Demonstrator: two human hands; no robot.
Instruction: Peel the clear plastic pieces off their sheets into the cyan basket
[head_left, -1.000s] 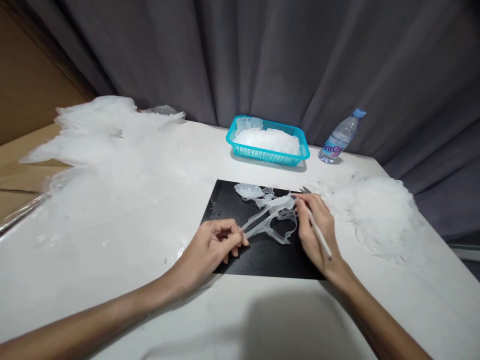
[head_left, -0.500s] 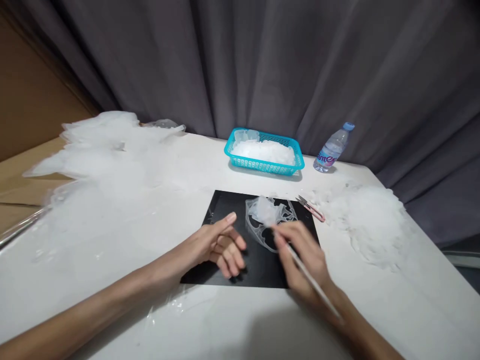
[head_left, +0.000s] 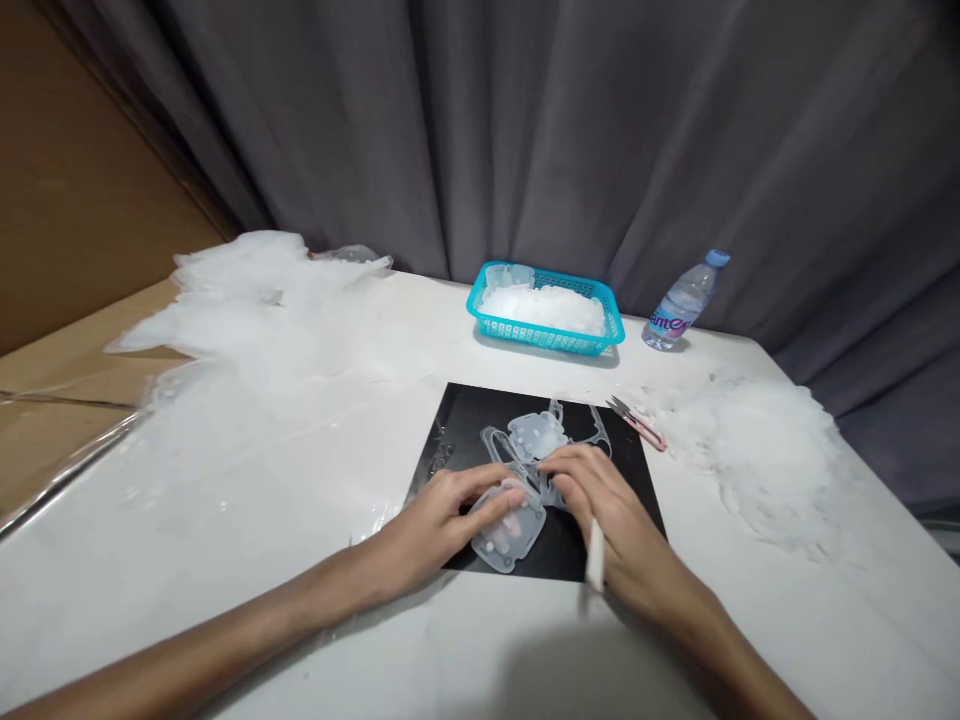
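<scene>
While the left hand [head_left: 450,512] clamps the lower translucent plastic piece [head_left: 516,543] between thumb and fingers on the black mat [head_left: 469,420] and the right hand [head_left: 616,512] grips a white-handled tool [head_left: 595,560], work appears partway, webbing [head_left: 553,493] remaining beside the upper piece [head_left: 537,437].

Partial word "ante", purple letters, label [head_left: 669,323] on bottle [head_left: 694,287]

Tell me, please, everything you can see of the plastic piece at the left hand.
The plastic piece is cloudy and see-through, roughly square, with rounded corners. Small round marks sit near its corners, and pale spots show further in. The left hand holds it, thumb on top; pinkish patches, apparently fingers, show through from beneath. It is over the near part of the black mat; whether it rests on it is unclear.
</scene>
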